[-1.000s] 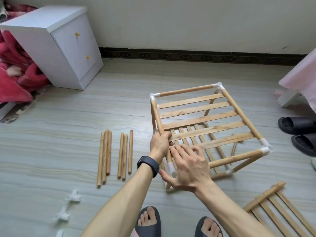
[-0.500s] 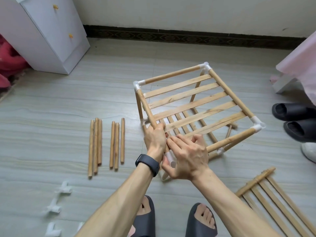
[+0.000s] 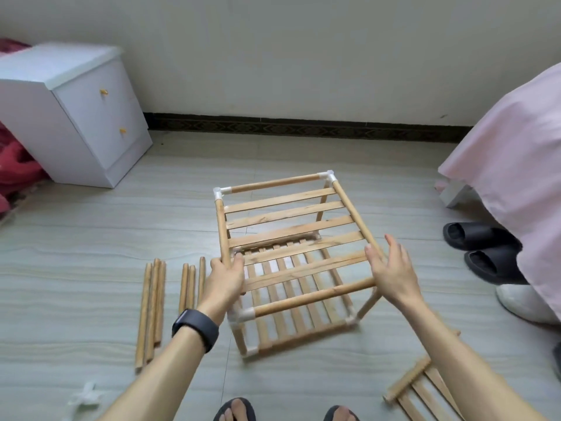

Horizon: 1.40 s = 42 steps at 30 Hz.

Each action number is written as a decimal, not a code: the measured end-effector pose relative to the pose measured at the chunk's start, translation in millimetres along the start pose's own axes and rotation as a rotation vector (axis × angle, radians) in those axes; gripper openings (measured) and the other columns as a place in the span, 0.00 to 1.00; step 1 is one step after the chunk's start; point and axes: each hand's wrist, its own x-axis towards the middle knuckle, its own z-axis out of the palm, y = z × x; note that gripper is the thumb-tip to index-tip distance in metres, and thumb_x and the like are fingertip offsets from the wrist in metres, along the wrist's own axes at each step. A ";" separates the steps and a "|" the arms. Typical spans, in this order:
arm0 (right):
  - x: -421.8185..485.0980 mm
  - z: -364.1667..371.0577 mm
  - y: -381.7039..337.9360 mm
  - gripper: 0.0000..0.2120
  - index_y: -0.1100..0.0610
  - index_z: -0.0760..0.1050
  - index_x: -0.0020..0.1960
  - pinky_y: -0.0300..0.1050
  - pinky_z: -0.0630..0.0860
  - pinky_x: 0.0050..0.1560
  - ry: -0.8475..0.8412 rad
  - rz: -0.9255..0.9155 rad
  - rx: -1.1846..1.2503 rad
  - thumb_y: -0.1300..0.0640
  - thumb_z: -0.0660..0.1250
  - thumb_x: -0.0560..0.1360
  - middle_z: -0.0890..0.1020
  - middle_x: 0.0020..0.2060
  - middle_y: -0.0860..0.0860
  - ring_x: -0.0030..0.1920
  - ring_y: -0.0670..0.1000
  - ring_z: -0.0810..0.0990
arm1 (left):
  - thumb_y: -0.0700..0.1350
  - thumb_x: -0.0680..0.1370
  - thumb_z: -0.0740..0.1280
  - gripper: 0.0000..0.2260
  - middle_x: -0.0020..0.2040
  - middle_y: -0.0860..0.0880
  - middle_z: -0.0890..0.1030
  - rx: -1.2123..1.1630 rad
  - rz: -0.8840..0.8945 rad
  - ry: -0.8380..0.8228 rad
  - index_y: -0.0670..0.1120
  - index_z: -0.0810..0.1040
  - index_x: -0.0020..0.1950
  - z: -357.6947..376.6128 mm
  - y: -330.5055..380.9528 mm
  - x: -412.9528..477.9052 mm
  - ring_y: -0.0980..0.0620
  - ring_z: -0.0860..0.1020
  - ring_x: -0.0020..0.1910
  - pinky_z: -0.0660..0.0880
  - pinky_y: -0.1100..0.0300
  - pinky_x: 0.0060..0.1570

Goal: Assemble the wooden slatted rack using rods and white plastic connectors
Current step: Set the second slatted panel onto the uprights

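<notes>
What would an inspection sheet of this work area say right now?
Surface: pale tiled floor.
Job's things: two-tier rack standing on the floor; six loose rods to its left; white connectors near left, blurred; spare slat panel near right.
Clutter: black slippers, white shoe, red blanket.
Grippers: left hand grips the rack's left top rail; right hand open at the right rail, contact unclear.
Cables: nothing seen.
Surroundings: white cabinet, wall, pink cloth.
</notes>
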 end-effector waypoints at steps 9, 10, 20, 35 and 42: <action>5.6 14.6 37.8 0.08 0.58 0.81 0.55 0.48 0.76 0.39 -0.160 0.279 0.792 0.57 0.72 0.77 0.83 0.45 0.52 0.38 0.54 0.86 | 0.47 0.82 0.60 0.08 0.39 0.48 0.80 0.003 0.042 0.035 0.47 0.73 0.59 -6.7 -9.3 -15.6 0.46 0.79 0.33 0.76 0.56 0.32; 3.2 16.6 39.2 0.08 0.57 0.82 0.54 0.49 0.76 0.40 -0.160 0.293 0.825 0.55 0.72 0.77 0.84 0.45 0.50 0.40 0.55 0.87 | 0.45 0.80 0.59 0.08 0.40 0.48 0.79 0.045 0.048 0.045 0.47 0.73 0.58 -6.6 -8.5 -13.9 0.46 0.79 0.33 0.75 0.57 0.31; 4.5 27.0 32.3 0.06 0.54 0.84 0.45 0.41 0.71 0.27 0.025 0.399 0.691 0.52 0.77 0.72 0.82 0.28 0.42 0.28 0.45 0.78 | 0.47 0.79 0.57 0.08 0.43 0.48 0.76 0.333 0.094 0.096 0.48 0.69 0.57 -4.6 -10.9 5.3 0.47 0.77 0.39 0.70 0.54 0.34; -63.8 24.6 28.4 0.24 0.46 0.66 0.75 0.60 0.68 0.69 0.125 -0.025 -0.092 0.43 0.62 0.81 0.68 0.75 0.53 0.73 0.57 0.69 | 0.55 0.82 0.57 0.30 0.80 0.46 0.61 0.567 0.342 0.095 0.52 0.52 0.82 -19.4 -13.5 -18.0 0.42 0.62 0.77 0.63 0.43 0.73; -68.2 37.8 0.1 0.35 0.33 0.33 0.79 0.67 0.27 0.73 -0.293 -0.350 -0.659 0.25 0.31 0.74 0.32 0.80 0.45 0.75 0.48 0.24 | 0.58 0.84 0.47 0.28 0.79 0.53 0.32 0.925 0.546 -0.047 0.54 0.45 0.83 -24.5 -31.2 -36.4 0.53 0.34 0.79 0.40 0.43 0.79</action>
